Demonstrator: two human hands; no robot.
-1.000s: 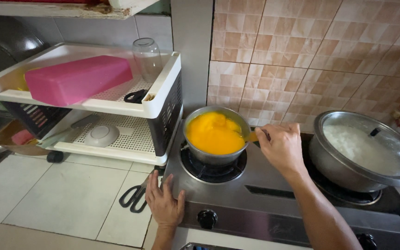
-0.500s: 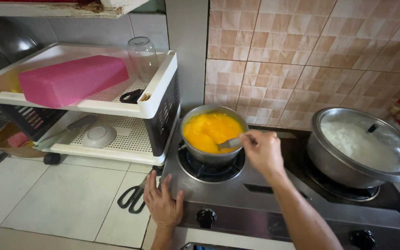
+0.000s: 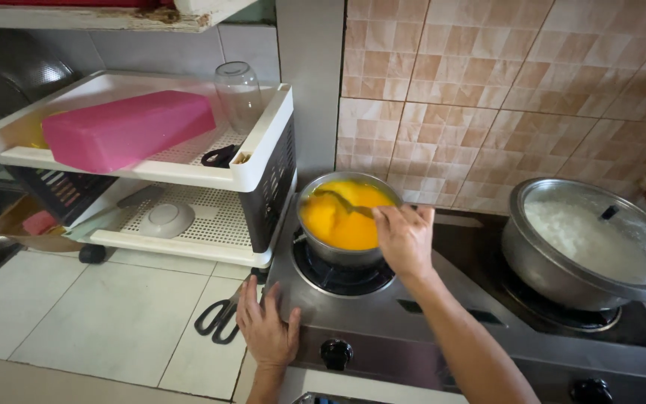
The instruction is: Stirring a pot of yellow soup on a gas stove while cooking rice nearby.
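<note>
Far left, a white two-tier rack (image 3: 263, 176) carries a pink box (image 3: 125, 129) and an upturned glass (image 3: 238, 93). Black scissors (image 3: 218, 320) lie on the tiled table (image 3: 99, 314). Just beside them, the left hand (image 3: 267, 329) rests flat at the stove (image 3: 383, 329) edge, fingers released and spread. The small pot (image 3: 338, 254) of orange liquid sits on the left burner. The right hand (image 3: 405, 239) is there, fingers grasping a spoon (image 3: 342, 202) dipped in it. Far right, a lidded pot (image 3: 562, 269) of rice.
</note>
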